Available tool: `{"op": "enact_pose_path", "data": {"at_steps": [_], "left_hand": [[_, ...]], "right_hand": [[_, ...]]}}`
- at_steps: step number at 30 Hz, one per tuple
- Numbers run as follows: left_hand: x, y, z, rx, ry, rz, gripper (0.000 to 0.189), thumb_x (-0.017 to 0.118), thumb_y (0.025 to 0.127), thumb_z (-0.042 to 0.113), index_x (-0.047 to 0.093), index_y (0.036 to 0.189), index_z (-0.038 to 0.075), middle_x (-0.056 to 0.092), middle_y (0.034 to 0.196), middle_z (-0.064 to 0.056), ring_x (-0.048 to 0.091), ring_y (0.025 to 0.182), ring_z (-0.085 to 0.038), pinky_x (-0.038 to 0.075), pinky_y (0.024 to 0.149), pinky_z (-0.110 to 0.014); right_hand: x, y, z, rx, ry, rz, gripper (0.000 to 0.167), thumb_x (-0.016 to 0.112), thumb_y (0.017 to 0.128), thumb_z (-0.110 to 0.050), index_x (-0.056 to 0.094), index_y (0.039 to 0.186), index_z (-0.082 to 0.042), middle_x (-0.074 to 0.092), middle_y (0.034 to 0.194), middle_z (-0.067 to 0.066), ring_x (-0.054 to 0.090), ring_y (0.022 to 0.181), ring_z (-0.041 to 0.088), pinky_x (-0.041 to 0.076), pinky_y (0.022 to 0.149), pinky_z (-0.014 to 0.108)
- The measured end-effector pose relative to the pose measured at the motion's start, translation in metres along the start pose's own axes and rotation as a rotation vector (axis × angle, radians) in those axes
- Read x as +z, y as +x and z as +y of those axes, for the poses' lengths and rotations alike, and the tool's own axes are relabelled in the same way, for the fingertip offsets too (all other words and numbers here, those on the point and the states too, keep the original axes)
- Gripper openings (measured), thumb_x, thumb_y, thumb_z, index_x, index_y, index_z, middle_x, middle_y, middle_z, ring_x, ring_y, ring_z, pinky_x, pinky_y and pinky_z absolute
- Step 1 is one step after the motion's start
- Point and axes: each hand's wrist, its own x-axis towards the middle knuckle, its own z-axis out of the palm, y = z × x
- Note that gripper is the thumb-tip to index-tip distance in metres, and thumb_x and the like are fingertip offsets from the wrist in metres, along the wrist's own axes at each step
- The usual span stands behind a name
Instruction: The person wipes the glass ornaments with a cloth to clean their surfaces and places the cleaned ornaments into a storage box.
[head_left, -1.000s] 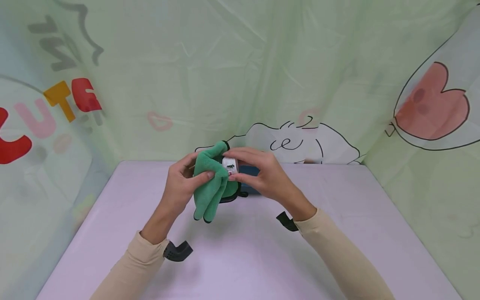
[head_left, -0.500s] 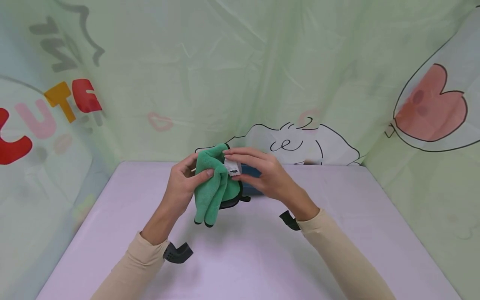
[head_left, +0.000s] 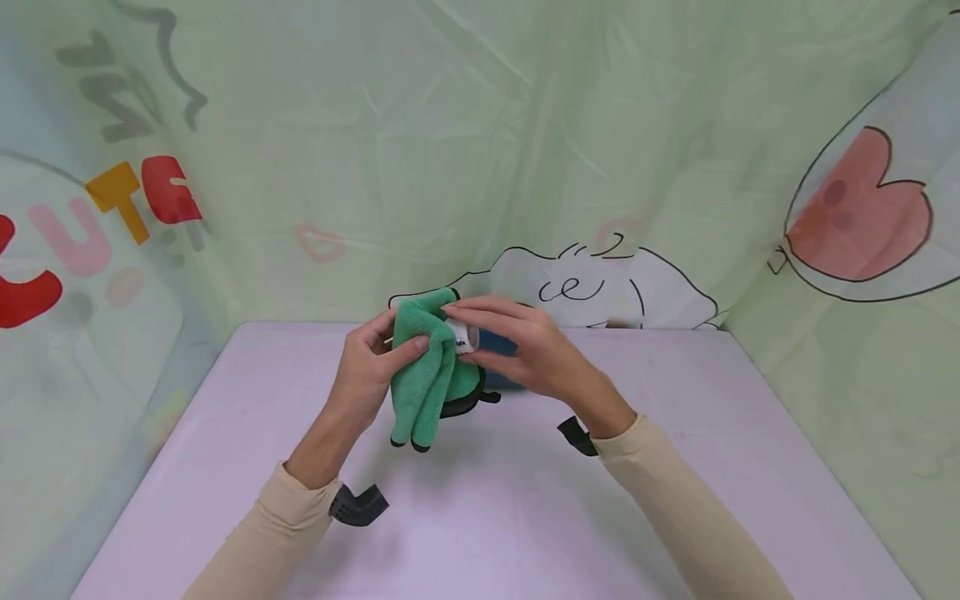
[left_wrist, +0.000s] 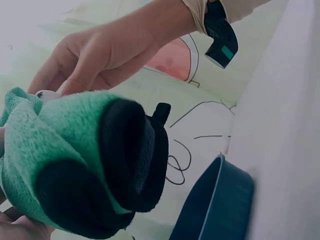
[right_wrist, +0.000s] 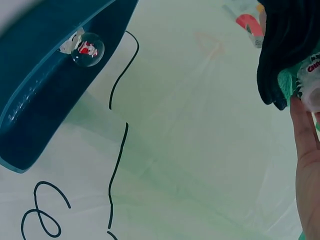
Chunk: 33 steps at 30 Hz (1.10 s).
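Note:
My left hand grips a green plush cloth with dark edging and a dark back side, thumb in front and fingers behind. Its lower folds hang down above the table. Between the fingertips and thumb of my right hand is the white printed base of a small snow globe. Red and dark lettering shows on that base in the right wrist view. The rest of the globe is hidden in the cloth. In the left wrist view the cloth covers most of the left hand.
A dark blue bin stands on the table behind the hands. Another snow globe, with a red figure inside, lies in it. The pale lilac table is enclosed by a printed green curtain.
The snow globe's base has turned between my right fingers, so different print and its round underside now show. Both hands and the cloth stay almost in place.

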Motion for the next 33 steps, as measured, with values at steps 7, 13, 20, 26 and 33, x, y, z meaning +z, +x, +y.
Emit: {"op": "enact_pose_path", "data": {"at_steps": [7,13,20,26,33], "left_hand": [[-0.0021,-0.0021,0.0018,0.021,0.033,-0.007,0.052,0.075,0.090,0.004,0.060,0.140,0.006,0.065,0.124,-0.011,0.069,0.105,-0.023,0.060,0.086,-0.033],[-0.0052,-0.0045,0.0032,0.102,0.083,-0.022,0.054,0.078,0.088,0.002,0.061,0.139,0.007,0.065,0.129,-0.010,0.066,0.112,-0.025,0.058,0.090,-0.033],[-0.0066,-0.0048,0.0028,0.205,0.127,-0.037,0.056,0.078,0.086,-0.004,0.059,0.139,0.002,0.065,0.128,-0.017,0.067,0.110,-0.021,0.058,0.089,-0.029],[-0.0055,-0.0052,0.0015,0.241,0.183,-0.032,0.059,0.079,0.083,-0.008,0.061,0.138,0.002,0.067,0.122,-0.019,0.068,0.105,-0.018,0.059,0.085,-0.029],[-0.0037,-0.0052,0.0005,0.279,0.188,-0.054,0.061,0.080,0.081,-0.010,0.062,0.137,0.006,0.069,0.118,-0.017,0.069,0.104,-0.020,0.061,0.081,-0.033]], "right_hand": [[0.0062,0.0001,-0.0022,0.065,0.042,0.033,0.054,0.087,0.077,-0.001,0.067,0.127,0.000,0.067,0.128,0.014,0.065,0.119,0.029,0.054,0.099,0.030],[0.0101,-0.0022,-0.0045,0.239,0.253,0.058,0.047,0.081,0.083,0.004,0.066,0.128,0.000,0.066,0.127,0.015,0.067,0.113,0.025,0.058,0.090,0.031],[0.0103,-0.0012,-0.0075,0.361,0.378,0.074,0.038,0.077,0.088,0.001,0.067,0.125,-0.002,0.069,0.119,0.011,0.072,0.100,0.022,0.060,0.087,0.037],[0.0069,-0.0005,-0.0091,0.465,0.389,0.058,0.033,0.076,0.090,-0.006,0.069,0.123,-0.006,0.073,0.110,0.007,0.073,0.095,0.019,0.061,0.084,0.035],[0.0026,-0.0020,-0.0085,0.578,0.412,0.031,0.028,0.075,0.093,-0.015,0.071,0.121,-0.011,0.075,0.103,0.005,0.074,0.092,0.019,0.061,0.082,0.035]]}}
